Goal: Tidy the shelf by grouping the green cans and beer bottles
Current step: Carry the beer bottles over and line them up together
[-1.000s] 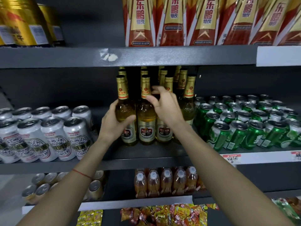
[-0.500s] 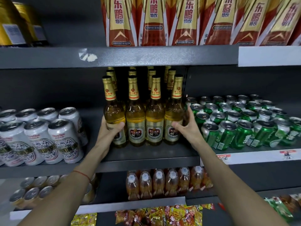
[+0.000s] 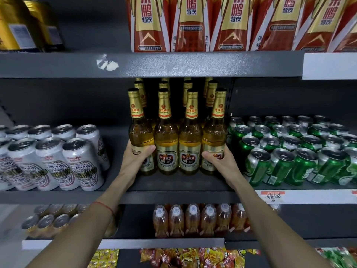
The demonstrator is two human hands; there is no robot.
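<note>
Several amber beer bottles [image 3: 178,144] with gold foil necks stand upright in tight rows at the middle of the dark shelf [image 3: 173,197]. My left hand [image 3: 135,161] grips the lower body of the leftmost front bottle [image 3: 141,136], thumb across its label. My right hand [image 3: 222,161] grips the lower body of the rightmost front bottle [image 3: 214,136]. Directly right of the bottles sit several green cans [image 3: 289,149], packed in rows and tilted back, the nearest ones close to my right wrist.
Several white patterned cans [image 3: 52,157] stand at the shelf's left, with a gap between them and the bottles. Red and gold cartons [image 3: 212,24] fill the shelf above. Small orange drink bottles [image 3: 193,219] and gold cans [image 3: 50,219] sit on the shelf below.
My right hand came down from the bottle necks to the rightmost bottle's base. My left hand slid lower on the leftmost bottle. The front row now stands closer together and straighter.
</note>
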